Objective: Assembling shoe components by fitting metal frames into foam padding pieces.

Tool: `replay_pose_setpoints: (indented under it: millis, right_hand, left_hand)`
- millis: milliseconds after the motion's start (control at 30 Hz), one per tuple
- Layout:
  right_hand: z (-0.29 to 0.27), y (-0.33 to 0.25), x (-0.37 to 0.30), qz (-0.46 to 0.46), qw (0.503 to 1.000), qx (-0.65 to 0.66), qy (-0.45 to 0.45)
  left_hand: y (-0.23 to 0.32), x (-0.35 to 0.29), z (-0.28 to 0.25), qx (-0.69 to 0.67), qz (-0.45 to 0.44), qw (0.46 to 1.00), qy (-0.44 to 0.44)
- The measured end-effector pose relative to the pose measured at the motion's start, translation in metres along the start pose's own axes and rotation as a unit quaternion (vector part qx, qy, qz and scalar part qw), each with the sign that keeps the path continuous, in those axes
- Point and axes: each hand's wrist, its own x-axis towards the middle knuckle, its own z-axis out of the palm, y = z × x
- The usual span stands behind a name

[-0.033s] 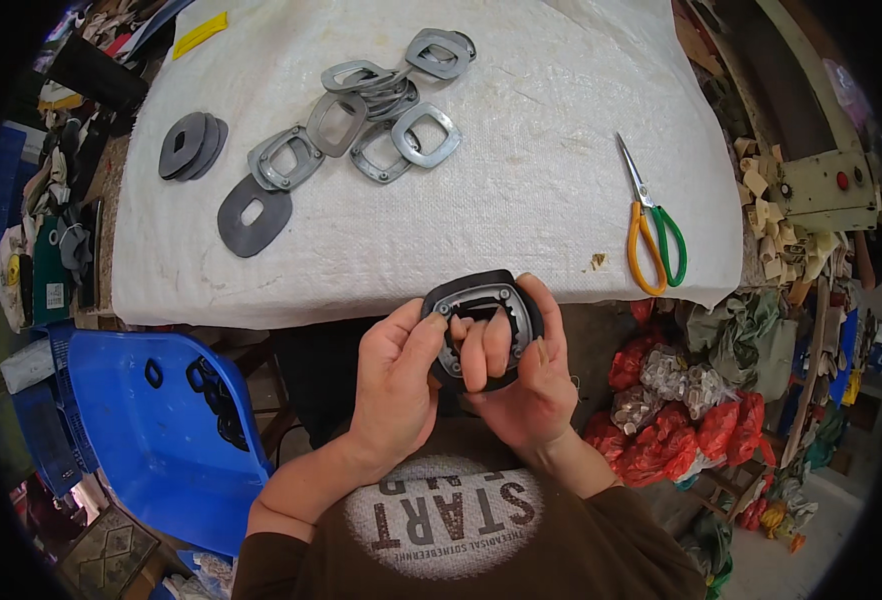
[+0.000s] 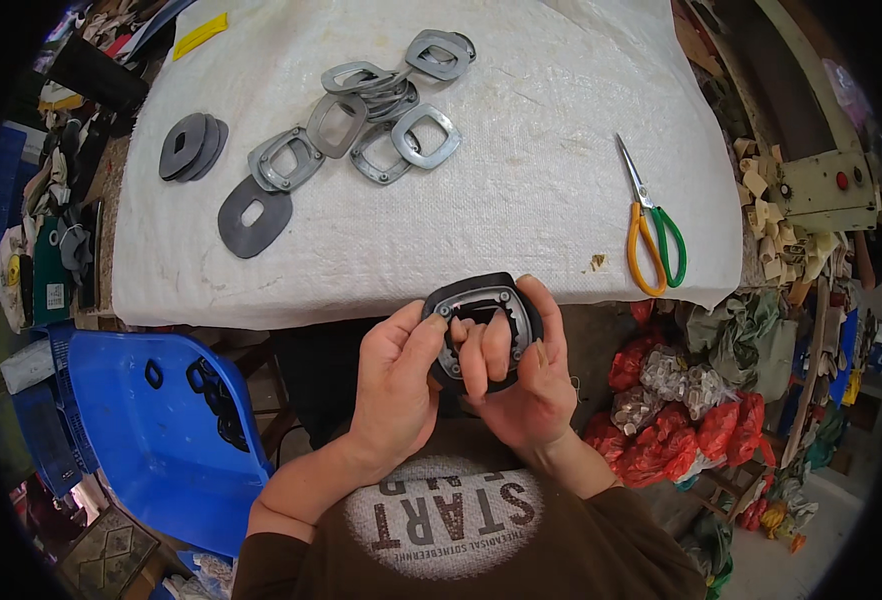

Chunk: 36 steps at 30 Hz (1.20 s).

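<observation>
The left hand (image 2: 398,372) pinches a squarish, black-edged grey metal frame (image 2: 477,295) at nine o'clock. The right hand (image 2: 533,385) clasps it at three o'clock, probably for steadiness.

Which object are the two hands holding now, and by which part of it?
A dark-rimmed metal frame: the left hand grips its left edge, and the right hand grips its right edge.
</observation>
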Motion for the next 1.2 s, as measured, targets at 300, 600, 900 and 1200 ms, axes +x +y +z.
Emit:
replay_pose_setpoints:
  millis: [300,600,900,1200]
  right_hand:
    - [-0.006,-0.004,0.006,0.035,0.99,0.123,-0.061]
    - [-0.024,-0.039,0.012,-0.194,0.805,-0.557,-0.057]
    - [-0.008,-0.049,0.008,-0.25,0.468,-0.821,-0.212]
    - [-0.019,-0.061,0.025,-0.213,0.497,-0.79,-0.288]
  left_hand:
    - [-0.001,-0.003,-0.002,0.01,-0.014,1.0,-0.012]
    - [0.006,0.001,-0.008,0.096,0.044,0.994,-0.002]
    - [0.011,0.001,-0.004,0.114,0.068,0.991,0.02]
    - [0.012,0.003,-0.005,0.104,0.06,0.993,0.014]
